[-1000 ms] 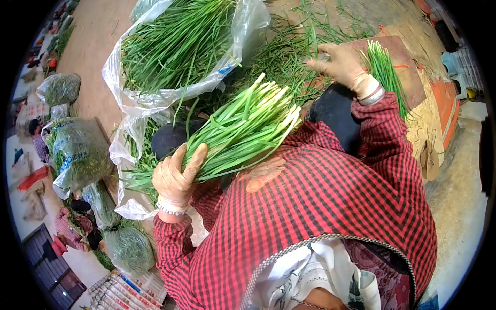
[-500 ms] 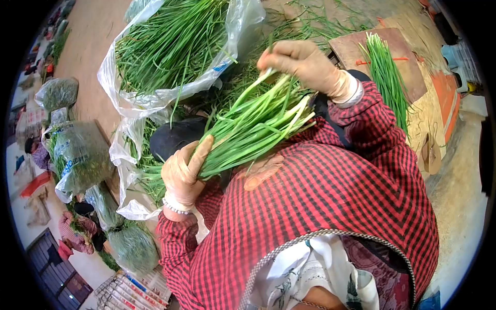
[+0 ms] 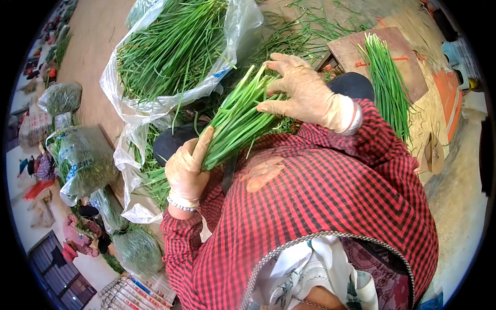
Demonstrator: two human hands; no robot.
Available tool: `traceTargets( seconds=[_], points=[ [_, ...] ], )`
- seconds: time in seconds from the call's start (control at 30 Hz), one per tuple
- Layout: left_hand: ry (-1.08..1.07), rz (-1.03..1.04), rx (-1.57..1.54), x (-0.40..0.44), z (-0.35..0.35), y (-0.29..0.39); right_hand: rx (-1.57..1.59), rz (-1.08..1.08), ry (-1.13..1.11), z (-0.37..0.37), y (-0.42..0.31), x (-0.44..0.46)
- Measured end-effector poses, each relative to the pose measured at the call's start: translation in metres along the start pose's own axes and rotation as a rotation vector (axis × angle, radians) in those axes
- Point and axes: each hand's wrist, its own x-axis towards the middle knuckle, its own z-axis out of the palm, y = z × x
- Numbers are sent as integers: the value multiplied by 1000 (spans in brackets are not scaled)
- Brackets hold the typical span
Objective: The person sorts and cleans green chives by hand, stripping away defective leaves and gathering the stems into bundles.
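My gloved left hand [image 3: 187, 169] is wrapped around a bunch of green chives [image 3: 238, 121], thumb along its side. The bunch slants across my lap, its pale cut ends up toward the right and its leaves trailing out past my left hand. My gloved right hand [image 3: 306, 97] is beside the pale ends with its fingers spread; the fingertips are against or very close to the stalks. More loose chives [image 3: 170, 49] lie in an open clear plastic bag [image 3: 111, 85] ahead on the left.
At the right, a neat bundle of chives [image 3: 385, 82] rests on a brown board [image 3: 351, 44] with an orange tie [image 3: 395, 58]. Chive scraps [image 3: 305, 36] litter the ground ahead. Filled plastic bags [image 3: 85, 155] stand at the left, near another person [image 3: 81, 232].
My right hand has opened from a pinch and moved down beside the stalk ends. The bunch in my left hand is gathered tighter, and its stray stalks no longer fan out.
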Motion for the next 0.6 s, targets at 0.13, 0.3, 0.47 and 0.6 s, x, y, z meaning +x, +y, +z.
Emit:
traceTargets(
  seconds=[0.13, 0.3, 0.47, 0.6],
  points=[
    [-51, -33, 24, -2, -1, 1, 435, 70, 170, 29, -2, 4],
    [-103, -89, -47, 3, 3, 7, 776, 113, 151, 29, 6, 7],
    [-33, -128, -231, 0, 7, 5, 920, 201, 124, 5, 34, -1],
    [-64, -105, -211, -5, 4, 2, 789, 337, 194, -24, 74, -13]
  ],
)
